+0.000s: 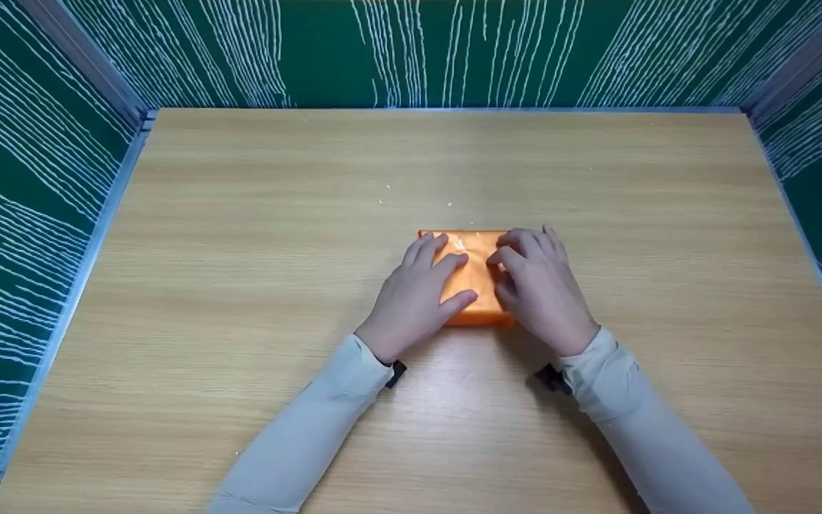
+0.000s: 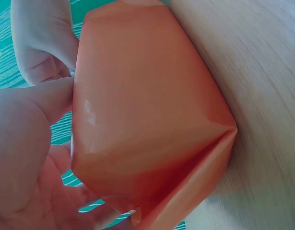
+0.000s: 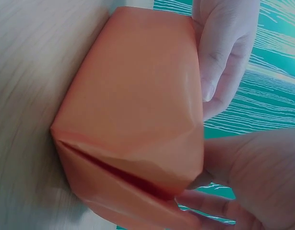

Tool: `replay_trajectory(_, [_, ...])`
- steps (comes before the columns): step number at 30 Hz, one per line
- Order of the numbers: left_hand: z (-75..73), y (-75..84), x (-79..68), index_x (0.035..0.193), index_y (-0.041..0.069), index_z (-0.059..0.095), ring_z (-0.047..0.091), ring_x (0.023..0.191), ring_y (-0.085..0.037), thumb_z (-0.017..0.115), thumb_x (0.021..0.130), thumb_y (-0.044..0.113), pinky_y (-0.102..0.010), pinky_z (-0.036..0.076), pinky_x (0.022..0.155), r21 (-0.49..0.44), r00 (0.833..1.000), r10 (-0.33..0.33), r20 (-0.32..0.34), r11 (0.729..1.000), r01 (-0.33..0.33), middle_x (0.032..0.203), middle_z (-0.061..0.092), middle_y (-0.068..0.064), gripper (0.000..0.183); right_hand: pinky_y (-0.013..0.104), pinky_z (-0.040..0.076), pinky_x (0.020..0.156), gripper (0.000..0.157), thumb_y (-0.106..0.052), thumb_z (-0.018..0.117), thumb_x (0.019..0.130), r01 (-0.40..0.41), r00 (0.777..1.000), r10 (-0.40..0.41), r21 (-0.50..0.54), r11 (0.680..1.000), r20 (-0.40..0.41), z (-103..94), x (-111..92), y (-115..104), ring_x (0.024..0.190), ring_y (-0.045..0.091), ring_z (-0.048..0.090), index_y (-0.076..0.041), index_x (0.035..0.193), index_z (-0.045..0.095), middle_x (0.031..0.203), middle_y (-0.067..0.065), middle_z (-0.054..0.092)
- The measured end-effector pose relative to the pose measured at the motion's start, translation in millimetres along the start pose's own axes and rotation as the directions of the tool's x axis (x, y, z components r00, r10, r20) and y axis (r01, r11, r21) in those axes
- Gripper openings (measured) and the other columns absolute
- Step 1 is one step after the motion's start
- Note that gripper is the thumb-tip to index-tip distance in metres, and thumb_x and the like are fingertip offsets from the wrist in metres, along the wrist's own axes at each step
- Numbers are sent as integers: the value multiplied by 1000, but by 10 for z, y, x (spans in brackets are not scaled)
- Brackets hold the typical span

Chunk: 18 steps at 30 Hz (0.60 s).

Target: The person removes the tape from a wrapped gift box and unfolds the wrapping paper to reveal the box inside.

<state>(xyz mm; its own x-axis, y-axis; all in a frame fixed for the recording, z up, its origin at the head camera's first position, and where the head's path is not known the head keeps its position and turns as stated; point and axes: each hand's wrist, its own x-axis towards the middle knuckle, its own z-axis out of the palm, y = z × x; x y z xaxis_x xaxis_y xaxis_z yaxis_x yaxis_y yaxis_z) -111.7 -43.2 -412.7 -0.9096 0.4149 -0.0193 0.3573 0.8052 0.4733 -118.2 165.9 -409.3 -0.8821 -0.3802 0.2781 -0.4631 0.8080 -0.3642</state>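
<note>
A box-shaped package (image 1: 481, 314) wrapped in glossy orange paper rests on the table. My left hand (image 1: 411, 300) lies over its left side, fingers spread, with fingertips and thumb on the top face. Over the right side is my right hand (image 1: 543, 285), its fingers bent and their tips at the top. The left wrist view shows the long side of the orange wrapping (image 2: 137, 86) and a folded flap (image 2: 190, 177) at one end. A similar flap (image 3: 123, 191) sticks out at the other end in the right wrist view.
The wooden table (image 1: 275, 214) carries a few tiny white scraps (image 1: 449, 204) beyond the package. Green panels (image 1: 325, 57) with white streaks stand along the back and both sides, meeting the table at a bluish edging (image 1: 108, 221).
</note>
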Motion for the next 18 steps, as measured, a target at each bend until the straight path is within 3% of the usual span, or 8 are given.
replay_trajectory(6, [7,20,13,149,18,56,24,155,-31,58,101,55,-46,36,119,51,1000,4,9,999,-5,163,37,-13,60,67,21,120,8,-3,74,91,-13,1000,13,-14,1000,-24,26,23,16,121,42,52,-3,98,73,120,18,63])
replay_trajectory(12, [-19,75,39,138,12,64,31,150,-32,64,100,48,-46,49,107,67,999,27,-25,997,-25,158,41,-14,52,68,23,118,3,-2,71,93,6,999,-6,2,1000,-52,52,47,39,117,41,54,-3,95,73,116,17,64])
replay_trajectory(18, [-40,131,65,138,11,62,33,150,-33,63,98,56,-49,49,106,103,1000,4,-11,995,-3,156,44,-14,60,68,23,118,2,-2,72,91,36,998,-35,17,999,-45,24,81,63,116,41,54,-1,93,72,115,17,65])
